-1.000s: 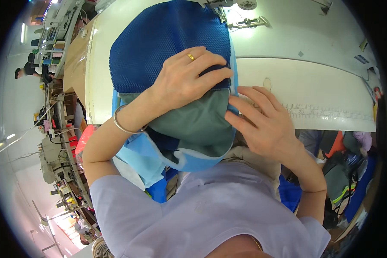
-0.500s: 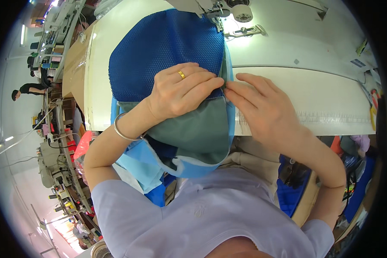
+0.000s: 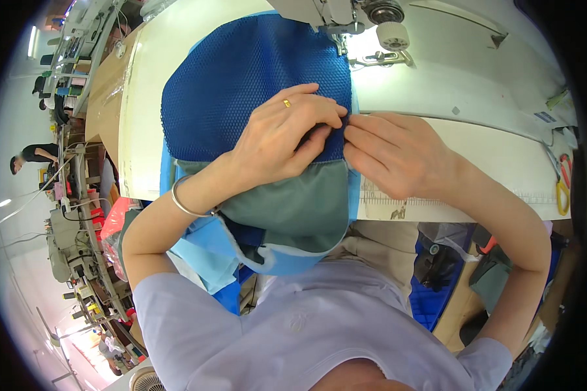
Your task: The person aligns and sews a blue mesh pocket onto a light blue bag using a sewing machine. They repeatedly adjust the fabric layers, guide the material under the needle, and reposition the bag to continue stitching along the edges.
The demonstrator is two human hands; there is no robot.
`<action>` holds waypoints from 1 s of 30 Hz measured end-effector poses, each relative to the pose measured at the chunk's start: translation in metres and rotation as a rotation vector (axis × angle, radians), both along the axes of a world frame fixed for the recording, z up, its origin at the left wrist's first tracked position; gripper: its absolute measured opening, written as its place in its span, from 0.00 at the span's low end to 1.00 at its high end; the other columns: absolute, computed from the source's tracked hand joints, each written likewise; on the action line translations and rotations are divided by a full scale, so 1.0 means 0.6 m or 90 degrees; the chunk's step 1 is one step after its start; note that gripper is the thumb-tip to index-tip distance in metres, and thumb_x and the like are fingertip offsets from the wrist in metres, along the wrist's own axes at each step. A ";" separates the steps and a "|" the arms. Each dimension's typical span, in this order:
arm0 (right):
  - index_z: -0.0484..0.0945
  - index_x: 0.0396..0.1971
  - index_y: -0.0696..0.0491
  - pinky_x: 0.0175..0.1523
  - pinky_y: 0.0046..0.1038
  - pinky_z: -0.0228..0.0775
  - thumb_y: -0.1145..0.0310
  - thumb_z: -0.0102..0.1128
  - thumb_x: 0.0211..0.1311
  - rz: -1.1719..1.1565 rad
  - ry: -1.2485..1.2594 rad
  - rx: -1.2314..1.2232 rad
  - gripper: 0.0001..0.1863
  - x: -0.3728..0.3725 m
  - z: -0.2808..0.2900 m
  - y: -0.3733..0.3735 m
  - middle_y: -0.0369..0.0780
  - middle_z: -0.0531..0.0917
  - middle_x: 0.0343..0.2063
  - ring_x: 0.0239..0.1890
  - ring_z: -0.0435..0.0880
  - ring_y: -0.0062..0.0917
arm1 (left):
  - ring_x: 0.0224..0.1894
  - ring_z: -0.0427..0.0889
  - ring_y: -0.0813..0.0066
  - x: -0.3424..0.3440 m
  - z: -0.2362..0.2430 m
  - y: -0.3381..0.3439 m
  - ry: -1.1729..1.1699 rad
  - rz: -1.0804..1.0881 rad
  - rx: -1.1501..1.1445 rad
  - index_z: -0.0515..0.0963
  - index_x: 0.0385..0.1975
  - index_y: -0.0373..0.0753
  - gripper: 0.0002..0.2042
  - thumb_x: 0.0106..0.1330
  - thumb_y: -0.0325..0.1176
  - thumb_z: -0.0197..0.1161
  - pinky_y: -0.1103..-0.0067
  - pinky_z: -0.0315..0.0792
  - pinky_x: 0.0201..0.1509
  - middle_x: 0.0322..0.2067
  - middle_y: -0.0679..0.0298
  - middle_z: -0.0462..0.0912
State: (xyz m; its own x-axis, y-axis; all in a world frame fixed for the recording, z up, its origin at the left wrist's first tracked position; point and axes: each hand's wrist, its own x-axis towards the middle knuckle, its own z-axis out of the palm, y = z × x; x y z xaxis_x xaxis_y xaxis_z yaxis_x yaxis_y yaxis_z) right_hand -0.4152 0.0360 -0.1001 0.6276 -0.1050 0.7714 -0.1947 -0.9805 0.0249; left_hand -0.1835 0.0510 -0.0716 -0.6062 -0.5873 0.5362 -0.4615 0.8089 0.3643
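A sewn fabric piece [image 3: 261, 78] lies under my hands, with a dark blue mesh panel joined to a grey-green panel [image 3: 287, 199] and light blue cloth along its edges. My left hand [image 3: 284, 133] rests on the mesh, its thumb and fingers pinching the piece near the right edge. From the other side my right hand [image 3: 401, 153] grips the same edge, fingertips pressed together and almost touching the left ones. The far right corner of the mesh reaches the sewing machine's presser foot [image 3: 341, 45]; whether it lies beneath the foot is hard to tell.
The sewing machine head [image 3: 329, 16] overhangs the far side of the white table [image 3: 430, 189]. A metal guide [image 3: 385, 58] sits right of the foot. Yellow-handled scissors [image 3: 561, 192] lie at the right edge. Another person [image 3: 36, 155] is by workbenches far left.
My left thumb and fingers have closed into a pinch at the edge. My right fingers have drawn together against it. The view has shifted slightly; the fabric stays near the foot.
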 end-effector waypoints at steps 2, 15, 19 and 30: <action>0.77 0.24 0.57 0.36 0.28 0.76 0.73 0.65 0.41 0.014 0.026 -0.005 0.08 -0.004 0.001 -0.006 0.39 0.79 0.27 0.33 0.81 0.28 | 0.46 0.89 0.61 0.004 0.000 -0.001 -0.023 0.001 0.023 0.80 0.36 0.36 0.12 0.53 0.15 0.66 0.59 0.79 0.63 0.44 0.57 0.89; 0.76 0.24 0.56 0.32 0.25 0.74 0.72 0.64 0.37 0.011 -0.022 -0.005 0.10 -0.005 0.003 -0.009 0.39 0.79 0.26 0.31 0.80 0.28 | 0.36 0.84 0.64 -0.016 0.024 -0.024 -0.144 0.010 -0.029 0.86 0.43 0.40 0.17 0.52 0.21 0.71 0.72 0.79 0.38 0.38 0.63 0.85; 0.76 0.24 0.56 0.33 0.25 0.73 0.72 0.66 0.39 -0.023 -0.005 0.004 0.09 -0.011 0.012 -0.005 0.39 0.80 0.27 0.32 0.81 0.27 | 0.35 0.84 0.66 -0.005 0.031 -0.033 -0.176 -0.019 -0.035 0.87 0.40 0.40 0.14 0.52 0.22 0.72 0.73 0.79 0.34 0.35 0.64 0.85; 0.81 0.27 0.59 0.42 0.29 0.74 0.68 0.65 0.49 0.181 0.109 0.075 0.09 -0.022 0.003 0.011 0.41 0.83 0.30 0.38 0.81 0.30 | 0.33 0.86 0.64 0.004 0.025 -0.035 -0.081 -0.026 -0.040 0.86 0.38 0.37 0.11 0.53 0.20 0.72 0.74 0.80 0.34 0.34 0.61 0.86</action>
